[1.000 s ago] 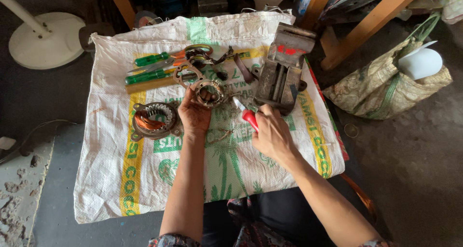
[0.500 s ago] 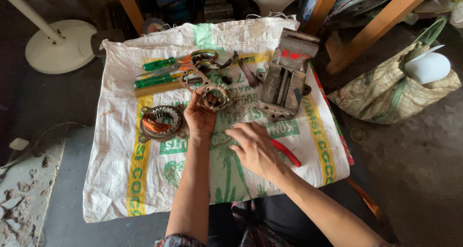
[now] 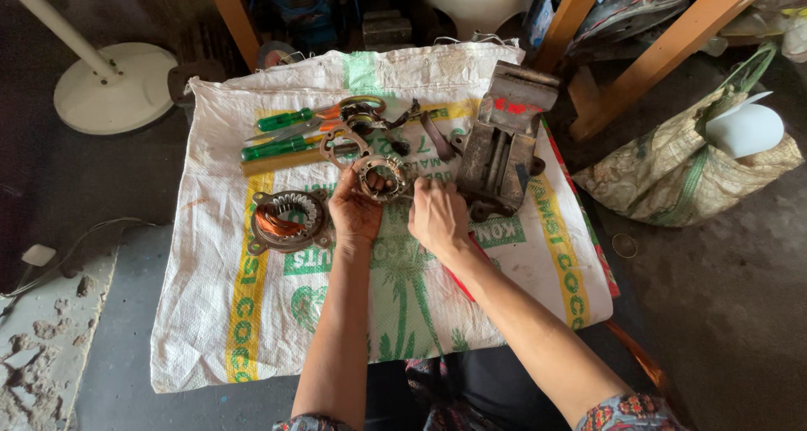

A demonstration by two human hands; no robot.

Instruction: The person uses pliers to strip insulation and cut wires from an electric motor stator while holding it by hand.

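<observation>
On the middle of the white woven sack (image 3: 252, 330) spread over the floor, I am holding a round metal ring (image 3: 380, 177), a motor part by the look of it, with both hands. My left hand (image 3: 355, 211) is closing around its near left edge, thumb and fingers pinching the rim, so the ring is tipping slightly up off the cloth. My right hand (image 3: 437, 216) is curling in a loose fist just beside the ring's right side; I cannot tell whether its fingertips are gripping the rim or only pressing against it, since the knuckles are hiding them.

To the left of my left hand, the copper-wound motor core (image 3: 286, 221) is lying flat on the sack, near but apart. Farther away, the green-handled screwdrivers (image 3: 282, 137) and a pair of scissors (image 3: 357, 111) are lying in a row, and the heavy grey vise (image 3: 503, 141) is sitting just to the right of my right hand. A red-handled tool (image 3: 461, 281) is peeking out under my right forearm.

To do this well, I judge I should be keeping the left pinch firm on the rim so the ring is not twisting, steadying my wrists on the sack, and working with the right fingertips only, keeping small loose pieces over the cloth where they cannot roll off toward the bare floor.
</observation>
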